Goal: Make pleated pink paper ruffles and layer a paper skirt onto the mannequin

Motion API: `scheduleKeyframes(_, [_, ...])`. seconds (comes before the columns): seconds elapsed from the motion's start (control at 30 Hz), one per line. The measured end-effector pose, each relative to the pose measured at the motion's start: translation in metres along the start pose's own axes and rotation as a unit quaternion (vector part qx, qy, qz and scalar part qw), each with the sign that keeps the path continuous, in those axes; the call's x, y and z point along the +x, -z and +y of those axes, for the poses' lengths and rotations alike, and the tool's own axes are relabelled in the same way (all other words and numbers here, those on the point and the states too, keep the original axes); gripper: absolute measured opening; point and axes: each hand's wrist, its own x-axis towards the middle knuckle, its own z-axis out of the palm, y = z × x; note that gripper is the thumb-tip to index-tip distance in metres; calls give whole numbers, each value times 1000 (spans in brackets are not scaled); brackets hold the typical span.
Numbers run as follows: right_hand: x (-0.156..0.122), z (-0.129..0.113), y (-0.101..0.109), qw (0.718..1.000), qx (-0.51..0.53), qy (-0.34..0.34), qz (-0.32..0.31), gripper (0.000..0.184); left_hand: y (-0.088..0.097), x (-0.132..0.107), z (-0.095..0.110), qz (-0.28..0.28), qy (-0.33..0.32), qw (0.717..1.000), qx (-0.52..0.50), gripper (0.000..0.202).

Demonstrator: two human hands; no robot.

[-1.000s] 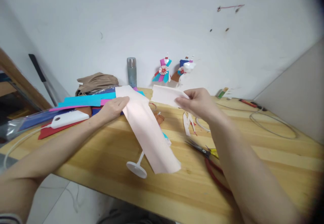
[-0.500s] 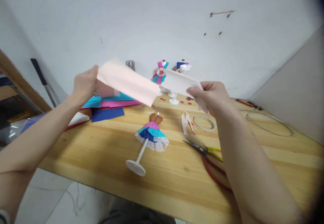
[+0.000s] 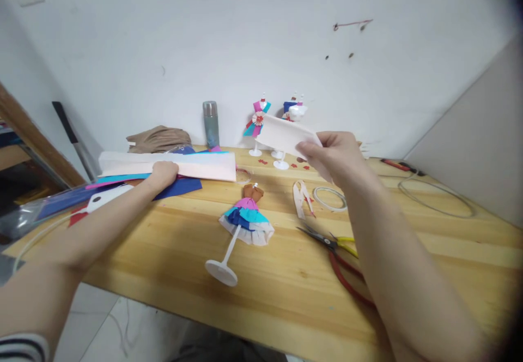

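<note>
My left hand (image 3: 162, 174) rests curled on a long pale pink sheet (image 3: 192, 164) that lies flat on the stack of coloured sheets (image 3: 175, 186) at the left of the wooden table (image 3: 286, 285). My right hand (image 3: 333, 155) is raised over the table's back and pinches a small white piece of paper (image 3: 284, 133) by its right end. Between my arms a small doll in a layered pink, blue and white skirt (image 3: 247, 220) lies tilted on its white stand (image 3: 222, 271).
Red-handled scissors (image 3: 339, 258) lie right of the doll, with white strips (image 3: 301, 197) and a tape ring (image 3: 329, 198) behind. Two dressed dolls (image 3: 256, 122) and a grey flask (image 3: 211, 124) stand by the wall. A wire loop (image 3: 437, 198) lies far right; a white phone (image 3: 102, 198) sits left.
My left hand has swung the pink sheet down from mid-air and laid it on the coloured stack at the left. My right hand still holds the white piece, nearly in place.
</note>
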Motion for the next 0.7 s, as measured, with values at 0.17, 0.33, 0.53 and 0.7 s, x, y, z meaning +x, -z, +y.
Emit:
scheduleKeyframes(0.17, [-2,-3,0,1000,-3,0,8,19,-2,11,7,2,19,1000,-22,36])
scheduleKeyframes(0.33, [1,-4,-6,999,34,-20,-26,22,24,10,31,0,-28,996,-90,42])
scheduleKeyframes(0.53, [4,8,-18,994,63,-13,-93,21,62,-19,110,-53,-263,790,-552,60])
scheduleKeyframes(0.7, [5,17,-24,982,46,12,-181,31,75,-33,150,-62,-191,574,-794,35])
